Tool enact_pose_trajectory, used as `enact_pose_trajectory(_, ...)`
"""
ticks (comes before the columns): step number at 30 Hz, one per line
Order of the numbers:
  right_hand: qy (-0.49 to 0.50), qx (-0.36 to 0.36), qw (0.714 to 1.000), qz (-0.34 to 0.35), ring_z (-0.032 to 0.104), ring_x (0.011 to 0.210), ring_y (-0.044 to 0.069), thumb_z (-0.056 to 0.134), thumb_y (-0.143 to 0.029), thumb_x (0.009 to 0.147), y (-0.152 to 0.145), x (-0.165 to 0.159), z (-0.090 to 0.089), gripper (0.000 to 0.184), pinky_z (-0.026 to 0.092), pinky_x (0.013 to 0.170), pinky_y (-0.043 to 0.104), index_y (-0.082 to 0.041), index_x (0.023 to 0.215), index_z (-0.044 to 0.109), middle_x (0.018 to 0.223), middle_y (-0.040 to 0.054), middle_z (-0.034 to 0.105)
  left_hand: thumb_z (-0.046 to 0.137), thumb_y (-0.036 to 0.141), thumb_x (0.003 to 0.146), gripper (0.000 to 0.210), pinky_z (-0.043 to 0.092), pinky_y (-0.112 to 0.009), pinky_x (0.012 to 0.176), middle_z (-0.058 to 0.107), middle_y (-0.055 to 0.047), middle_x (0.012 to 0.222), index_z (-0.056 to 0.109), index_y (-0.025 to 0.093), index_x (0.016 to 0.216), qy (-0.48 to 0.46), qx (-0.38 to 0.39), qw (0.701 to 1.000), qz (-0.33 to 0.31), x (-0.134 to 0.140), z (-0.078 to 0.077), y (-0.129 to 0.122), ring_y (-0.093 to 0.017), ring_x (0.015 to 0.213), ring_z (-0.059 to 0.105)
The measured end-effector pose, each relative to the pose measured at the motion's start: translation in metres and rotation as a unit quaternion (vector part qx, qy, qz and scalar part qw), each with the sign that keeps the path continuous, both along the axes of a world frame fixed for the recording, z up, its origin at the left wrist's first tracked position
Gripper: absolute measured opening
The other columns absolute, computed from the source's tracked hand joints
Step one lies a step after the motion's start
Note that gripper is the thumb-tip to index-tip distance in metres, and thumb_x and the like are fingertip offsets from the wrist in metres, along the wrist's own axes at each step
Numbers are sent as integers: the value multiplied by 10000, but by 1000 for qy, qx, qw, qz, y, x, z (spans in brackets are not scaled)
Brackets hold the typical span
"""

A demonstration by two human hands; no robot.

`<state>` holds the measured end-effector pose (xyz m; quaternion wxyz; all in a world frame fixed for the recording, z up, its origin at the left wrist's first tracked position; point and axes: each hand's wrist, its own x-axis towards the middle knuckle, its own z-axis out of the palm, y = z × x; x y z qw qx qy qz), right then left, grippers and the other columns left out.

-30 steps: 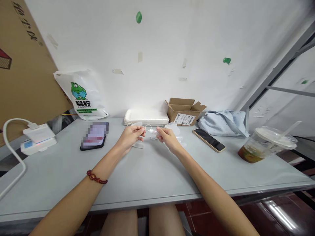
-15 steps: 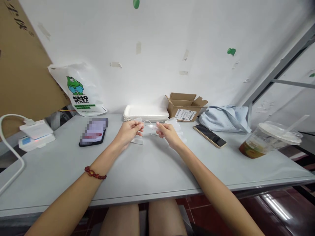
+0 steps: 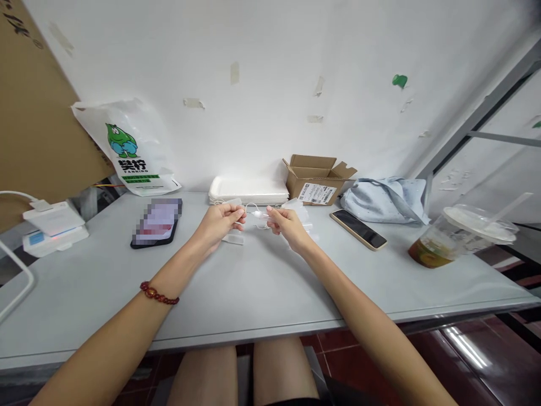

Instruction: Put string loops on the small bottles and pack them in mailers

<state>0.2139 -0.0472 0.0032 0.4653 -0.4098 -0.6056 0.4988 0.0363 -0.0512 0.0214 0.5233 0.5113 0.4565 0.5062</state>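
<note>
Above the middle of the table, my left hand (image 3: 224, 221) is closed in a pinch on a thin white cord (image 3: 252, 204). The cord loops across the short gap between my hands. My right hand (image 3: 287, 224) pinches a small white, partly clear piece (image 3: 258, 214) that points left toward the other hand. What exactly this piece is cannot be made out. Around my right fingers lies a clear plastic bag (image 3: 299, 211). A small whitish strip (image 3: 234, 239) rests on the table below my left fingers. My fingertips partly hide what they hold.
Behind my hands are a stack of white flat trays (image 3: 247, 190) and an open cardboard box (image 3: 318, 183). Phones lie left (image 3: 157, 223) and right (image 3: 359, 229). A light blue cloth bag (image 3: 384, 200), a drink cup (image 3: 459, 237), a plastic bag (image 3: 127, 149) and white chargers (image 3: 54, 225) stand around.
The whole view has shifted slightly, with the table things appearing a little further left and up. Both hands keep their pinches and stay close together.
</note>
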Motion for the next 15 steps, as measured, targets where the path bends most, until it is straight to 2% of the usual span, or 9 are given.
enact_pose_trajectory(15,15,-1,1000,5,253,468,60,559,-631,742,0,-1,0,507,196,471,252,-195,573,362,531,-49,362,701,186,686,93,474,-266,616,598,-31,709,651,109,702,-37,-31,999,-12,-1,-1,1,-114,652,551)
